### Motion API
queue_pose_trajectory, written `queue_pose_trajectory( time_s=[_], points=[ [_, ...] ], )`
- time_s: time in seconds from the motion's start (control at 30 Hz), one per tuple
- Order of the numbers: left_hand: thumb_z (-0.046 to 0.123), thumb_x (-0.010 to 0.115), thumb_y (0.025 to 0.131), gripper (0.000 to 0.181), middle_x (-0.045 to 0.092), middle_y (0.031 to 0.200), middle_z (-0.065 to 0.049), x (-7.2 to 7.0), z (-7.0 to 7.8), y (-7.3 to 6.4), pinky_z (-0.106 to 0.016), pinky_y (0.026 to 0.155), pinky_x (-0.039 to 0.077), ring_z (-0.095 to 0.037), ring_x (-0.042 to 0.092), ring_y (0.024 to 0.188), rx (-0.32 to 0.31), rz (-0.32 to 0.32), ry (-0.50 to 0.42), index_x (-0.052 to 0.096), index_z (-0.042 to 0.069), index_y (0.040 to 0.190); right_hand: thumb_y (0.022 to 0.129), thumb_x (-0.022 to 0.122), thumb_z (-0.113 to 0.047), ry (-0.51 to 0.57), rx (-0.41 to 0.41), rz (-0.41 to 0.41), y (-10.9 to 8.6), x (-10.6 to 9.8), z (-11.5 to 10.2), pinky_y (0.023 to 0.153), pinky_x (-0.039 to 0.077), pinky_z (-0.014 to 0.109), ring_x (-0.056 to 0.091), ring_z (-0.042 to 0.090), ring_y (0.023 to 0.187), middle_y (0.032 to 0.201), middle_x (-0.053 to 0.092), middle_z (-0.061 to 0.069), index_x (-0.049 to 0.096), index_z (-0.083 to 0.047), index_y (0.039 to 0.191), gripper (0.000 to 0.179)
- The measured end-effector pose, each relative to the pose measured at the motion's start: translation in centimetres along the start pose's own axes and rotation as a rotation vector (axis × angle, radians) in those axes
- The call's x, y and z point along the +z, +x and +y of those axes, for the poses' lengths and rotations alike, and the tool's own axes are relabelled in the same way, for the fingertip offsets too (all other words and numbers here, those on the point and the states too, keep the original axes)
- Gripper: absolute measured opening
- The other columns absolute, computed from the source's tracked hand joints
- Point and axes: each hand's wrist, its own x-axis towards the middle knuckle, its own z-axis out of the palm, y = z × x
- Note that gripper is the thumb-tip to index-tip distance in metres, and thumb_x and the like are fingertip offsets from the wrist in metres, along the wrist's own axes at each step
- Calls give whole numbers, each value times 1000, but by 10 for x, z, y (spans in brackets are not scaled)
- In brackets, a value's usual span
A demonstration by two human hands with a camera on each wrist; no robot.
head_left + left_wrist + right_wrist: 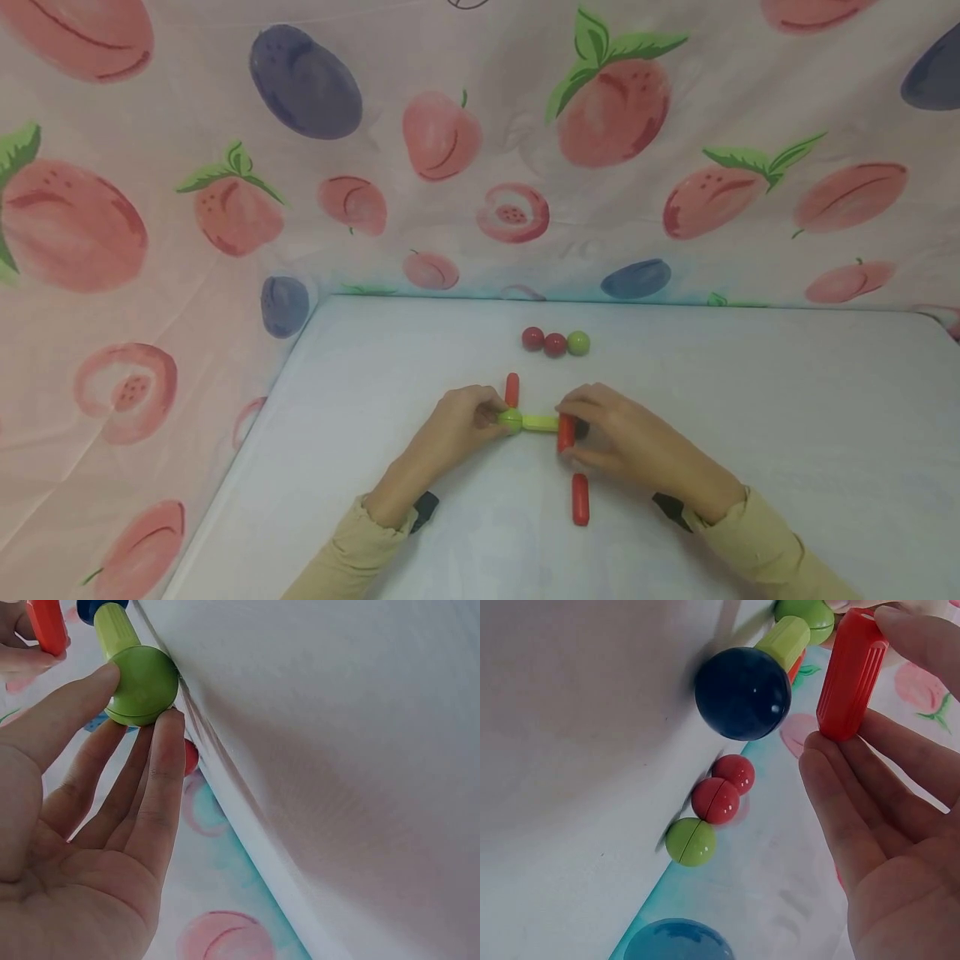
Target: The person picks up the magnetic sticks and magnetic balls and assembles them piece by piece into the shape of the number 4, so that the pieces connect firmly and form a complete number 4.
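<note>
My left hand [459, 423] pinches a glossy green ball [146, 686] between thumb and fingertips. From that ball a short yellow-green rod [539, 423] runs to a dark blue ball [742, 694]. My right hand [633, 433] holds a ridged red rod [853, 675] by its two ends, thumb at one end and fingers at the other. In the head view this red rod covers most of the blue ball; the right wrist view shows a gap between them. Another red rod [512, 389] lies just beyond the green ball; whether it is joined to it, I cannot tell.
One more red rod [581, 500] lies on the white table [337, 500], nearer to me than the right hand. Towards the back, two red balls [543, 342] and a green ball [578, 342] sit in a row. A fruit-print cloth [450, 217] hangs behind.
</note>
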Motion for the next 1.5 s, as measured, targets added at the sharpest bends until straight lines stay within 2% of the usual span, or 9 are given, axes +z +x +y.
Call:
queue_pose_trajectory(
  time_s=[0.43, 0.77, 1.2, 1.5],
  points=[
    [19, 80, 84, 22, 70, 93, 5, 0, -1, -1, -25, 79, 56, -8, 63, 83, -2, -4, 1, 73, 14, 104, 76, 88, -28, -13, 61, 9, 7, -2, 9, 95, 54, 38, 59, 19, 112, 118, 63, 1, 68, -10, 123, 54],
    [18, 80, 84, 20, 71, 94, 4, -1, 0, -1, -26, 79, 56, -8, 64, 84, -3, -2, -5, 73, 13, 103, 76, 87, -20, -20, 23, 81, 10, -2, 21, 92, 55, 40, 60, 23, 111, 118, 63, 6, 67, -6, 123, 53],
    [19, 80, 84, 20, 71, 94, 5, -1, 1, -2, -25, 79, 56, -8, 64, 85, -8, -5, -3, 73, 13, 103, 77, 87, -18, 2, 50, 80, 16, -2, 30, 95, 53, 45, 59, 28, 115, 122, 62, 11, 66, -3, 123, 53],
    [19, 79, 85, 20, 71, 96, 5, -1, 1, -2, -24, 80, 56, -8, 65, 85, -4, -5, -8, 73, 14, 103, 78, 86, -19, 14, 97, 55, 19, -3, 34, 98, 51, 47, 58, 31, 119, 124, 62, 12, 65, -3, 124, 53]
  ],
)
